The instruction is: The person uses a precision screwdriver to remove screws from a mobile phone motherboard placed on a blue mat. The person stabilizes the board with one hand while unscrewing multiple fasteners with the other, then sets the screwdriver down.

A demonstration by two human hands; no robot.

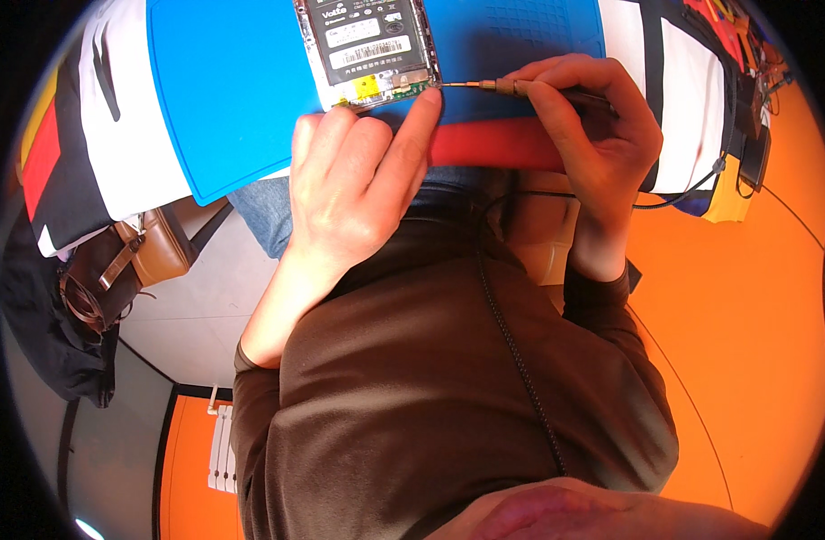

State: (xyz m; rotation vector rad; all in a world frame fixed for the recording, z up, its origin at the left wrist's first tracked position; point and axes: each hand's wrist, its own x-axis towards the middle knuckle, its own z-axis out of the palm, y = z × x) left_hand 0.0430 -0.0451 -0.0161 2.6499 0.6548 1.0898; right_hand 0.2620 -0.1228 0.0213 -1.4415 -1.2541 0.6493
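Note:
An opened mobile phone (369, 40) lies at the top of the view, its battery label, yellow patch and a strip of green circuit board exposed. My left hand (354, 166) rests along its near edge, fingers curled, with the index finger stretched to the lower right corner. In my right hand (597, 117) is a thin precision screwdriver (489, 85), pinched between thumb and fingers and pointing left. Its tip meets the phone's lower right corner, close to my left index fingertip. Whether the tip sits in a screw is too small to tell.
Beneath the phone spreads a blue work mat (224, 99) on a patterned table cover (134, 135). Tools and cables (745, 54) crowd the far right. A black cable (682, 200) hangs by the table's right edge. A brown leather bag (161, 247) is below the left side.

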